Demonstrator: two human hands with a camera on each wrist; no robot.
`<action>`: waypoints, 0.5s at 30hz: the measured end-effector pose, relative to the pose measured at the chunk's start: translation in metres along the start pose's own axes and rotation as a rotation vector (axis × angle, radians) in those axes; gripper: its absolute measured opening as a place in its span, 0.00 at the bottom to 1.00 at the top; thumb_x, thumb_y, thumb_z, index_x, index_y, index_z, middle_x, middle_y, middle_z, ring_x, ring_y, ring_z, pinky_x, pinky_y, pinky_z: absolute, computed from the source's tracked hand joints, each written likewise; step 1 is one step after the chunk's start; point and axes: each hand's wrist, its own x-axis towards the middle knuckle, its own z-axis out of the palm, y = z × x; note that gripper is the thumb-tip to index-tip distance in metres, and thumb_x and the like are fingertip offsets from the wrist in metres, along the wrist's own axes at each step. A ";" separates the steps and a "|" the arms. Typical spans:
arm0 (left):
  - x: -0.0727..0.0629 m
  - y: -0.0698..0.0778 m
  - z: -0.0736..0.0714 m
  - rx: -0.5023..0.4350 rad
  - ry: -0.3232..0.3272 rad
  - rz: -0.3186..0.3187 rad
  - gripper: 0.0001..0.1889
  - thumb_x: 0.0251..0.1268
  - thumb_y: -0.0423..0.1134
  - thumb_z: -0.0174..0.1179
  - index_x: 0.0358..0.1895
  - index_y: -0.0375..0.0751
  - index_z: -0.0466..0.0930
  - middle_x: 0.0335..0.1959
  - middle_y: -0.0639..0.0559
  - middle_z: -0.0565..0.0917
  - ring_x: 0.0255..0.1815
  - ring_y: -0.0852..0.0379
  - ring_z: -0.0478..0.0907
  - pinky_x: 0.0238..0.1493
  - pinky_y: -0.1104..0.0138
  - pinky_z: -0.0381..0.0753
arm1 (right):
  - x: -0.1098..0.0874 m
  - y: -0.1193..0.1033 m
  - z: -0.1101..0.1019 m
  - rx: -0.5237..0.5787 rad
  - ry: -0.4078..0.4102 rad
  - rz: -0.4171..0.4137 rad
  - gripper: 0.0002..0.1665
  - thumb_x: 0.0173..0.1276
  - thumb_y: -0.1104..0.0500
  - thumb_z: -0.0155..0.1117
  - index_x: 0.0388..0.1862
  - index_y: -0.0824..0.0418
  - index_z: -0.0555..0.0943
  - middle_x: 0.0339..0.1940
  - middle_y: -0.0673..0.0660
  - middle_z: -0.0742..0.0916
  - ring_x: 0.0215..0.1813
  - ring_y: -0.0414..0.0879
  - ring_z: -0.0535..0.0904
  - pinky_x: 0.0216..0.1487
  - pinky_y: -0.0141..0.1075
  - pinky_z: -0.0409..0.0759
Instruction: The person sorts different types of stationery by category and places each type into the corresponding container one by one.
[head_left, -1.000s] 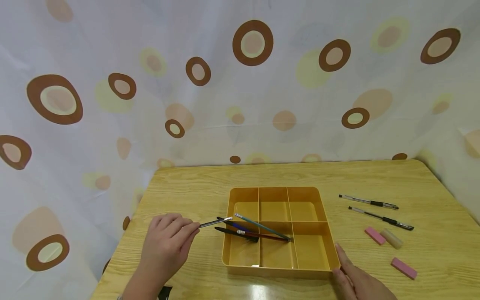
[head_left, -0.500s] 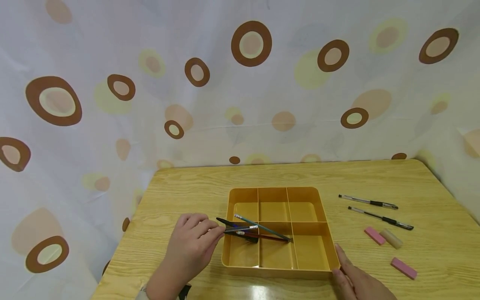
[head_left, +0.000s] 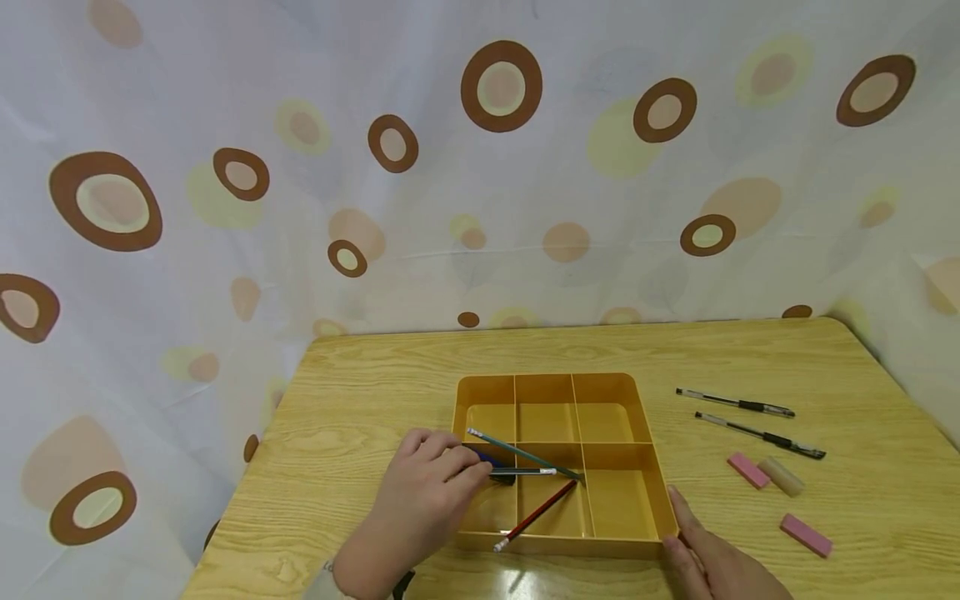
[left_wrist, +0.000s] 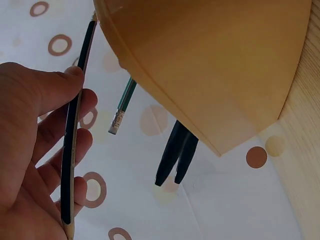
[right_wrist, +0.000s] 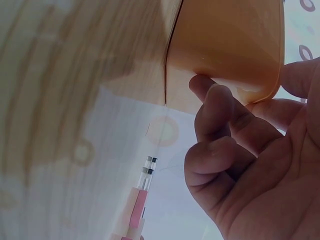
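Pale cloth [head_left: 427,225] printed with brown, peach and yellow ovals hangs behind a wood-grain surface [head_left: 375,375], whose far edge and rounded far right corner show. Over it, the left hand [head_left: 427,496] pinches a dark pencil [head_left: 522,472] between thumb and fingers. That pencil points right from the fingertips, its eraser end above the near middle compartment of a yellow-orange tray [head_left: 566,546]. It is black with a paler side, whitish at the eraser, and the left wrist view shows bare wood at its other end. At the tray's near right corner, the right hand [head_left: 723,567] grips the walls between thumb and fingers.

Six compartments divide the tray, two rows of three. Two more pencils lie in it: one red pencil [head_left: 536,514] slanting across the near middle compartment, eraser end over the near wall, and one teal pencil [head_left: 525,455] whose eraser end juts past the rim in the left wrist view. Just beside the left hand are blue and black items [head_left: 506,478], mostly hidden; two black tapered ends [left_wrist: 171,150] stick out past the rim.

Toward the surface's right edge lie two clear pens [head_left: 753,407] with black grips, two pink erasers [head_left: 806,535] and one tan block [head_left: 782,476].
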 end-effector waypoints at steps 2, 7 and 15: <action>0.002 0.001 0.002 0.003 0.006 0.005 0.03 0.67 0.38 0.69 0.37 0.50 0.91 0.34 0.60 0.88 0.39 0.56 0.81 0.44 0.61 0.77 | 0.000 0.000 0.000 0.000 -0.004 0.002 0.42 0.86 0.44 0.45 0.82 0.72 0.53 0.66 0.75 0.81 0.56 0.66 0.86 0.48 0.54 0.86; 0.007 0.005 0.004 0.024 -0.004 0.016 0.06 0.55 0.35 0.77 0.35 0.51 0.92 0.33 0.61 0.88 0.39 0.56 0.82 0.43 0.62 0.76 | 0.001 -0.001 -0.001 0.001 -0.007 0.007 0.42 0.86 0.43 0.45 0.83 0.71 0.53 0.67 0.76 0.80 0.56 0.66 0.86 0.48 0.54 0.86; 0.013 0.013 0.010 0.077 -0.107 0.020 0.09 0.50 0.39 0.81 0.34 0.54 0.93 0.31 0.63 0.87 0.41 0.57 0.81 0.42 0.65 0.73 | 0.002 0.002 0.001 0.015 -0.013 0.010 0.42 0.86 0.43 0.46 0.83 0.72 0.53 0.64 0.73 0.83 0.55 0.66 0.87 0.47 0.54 0.86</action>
